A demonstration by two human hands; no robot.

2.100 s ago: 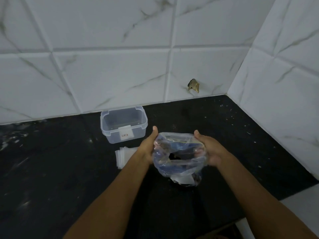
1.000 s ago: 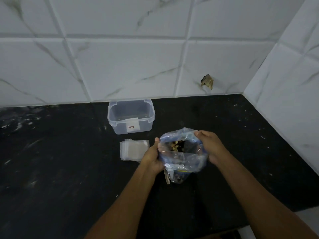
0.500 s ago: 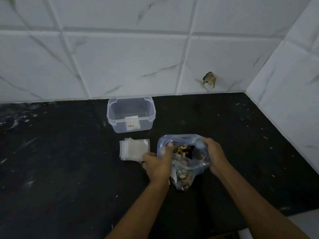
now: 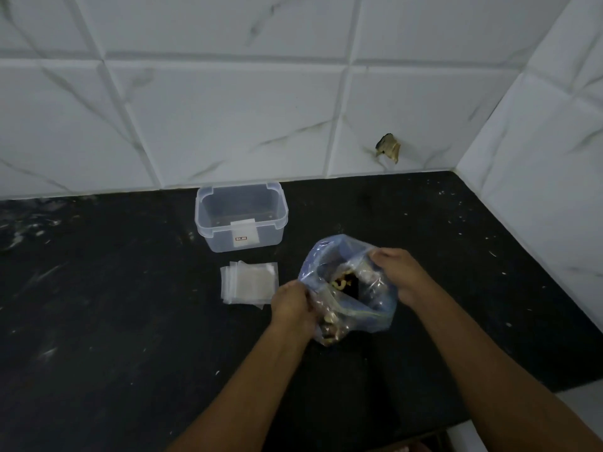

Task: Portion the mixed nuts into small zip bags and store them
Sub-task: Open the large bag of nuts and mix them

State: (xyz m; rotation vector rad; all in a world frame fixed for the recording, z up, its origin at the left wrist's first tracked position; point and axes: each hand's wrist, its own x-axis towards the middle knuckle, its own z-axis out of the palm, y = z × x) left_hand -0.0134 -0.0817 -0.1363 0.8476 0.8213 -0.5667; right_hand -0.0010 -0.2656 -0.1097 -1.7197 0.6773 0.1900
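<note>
None of the small bags (image 4: 249, 283) is filled yet, as far as can be seen: the stack lies flat near the middle of the worktop (image 4: 98, 321), just beside the left hand (image 4: 292, 305). The nuts (image 4: 342, 283) sit in one large bag (image 4: 346, 288), standing right of the stack, mouth held open. Left hand pinches its near-left rim; right hand (image 4: 396, 274) grips the far-right rim. The tub (image 4: 241, 220), toward the worktop's rear edge, holds no filled bags. Judged stage: opening only; portioning, sealing and storing all remain
</note>
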